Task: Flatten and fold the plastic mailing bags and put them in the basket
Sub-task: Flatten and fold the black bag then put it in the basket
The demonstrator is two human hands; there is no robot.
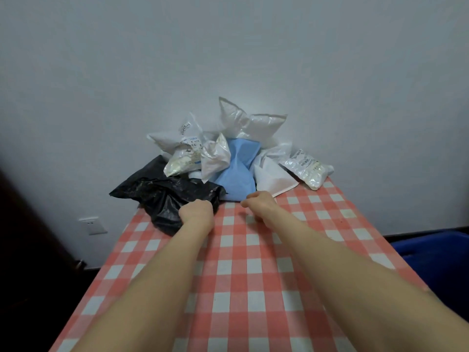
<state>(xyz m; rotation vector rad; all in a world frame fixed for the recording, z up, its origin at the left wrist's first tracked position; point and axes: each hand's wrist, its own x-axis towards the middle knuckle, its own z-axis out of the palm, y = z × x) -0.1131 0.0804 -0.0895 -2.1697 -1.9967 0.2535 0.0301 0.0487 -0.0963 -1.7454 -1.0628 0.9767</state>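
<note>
While the left hand (196, 212) curls its fingers into the near edge of the crumpled black bag (157, 196), which reaches past the table's left edge, the right hand (258, 203) sits with curled fingers at the near edge of the blue bag (238, 174); whether it holds that bag cannot be told. Both bags lie in the heap of white mailing bags (251, 123) against the wall at the far end of the checked table (253, 275). Its cloth shows open from the hands back toward the person, and a blue basket (431, 246) sits just beyond the right edge.
</note>
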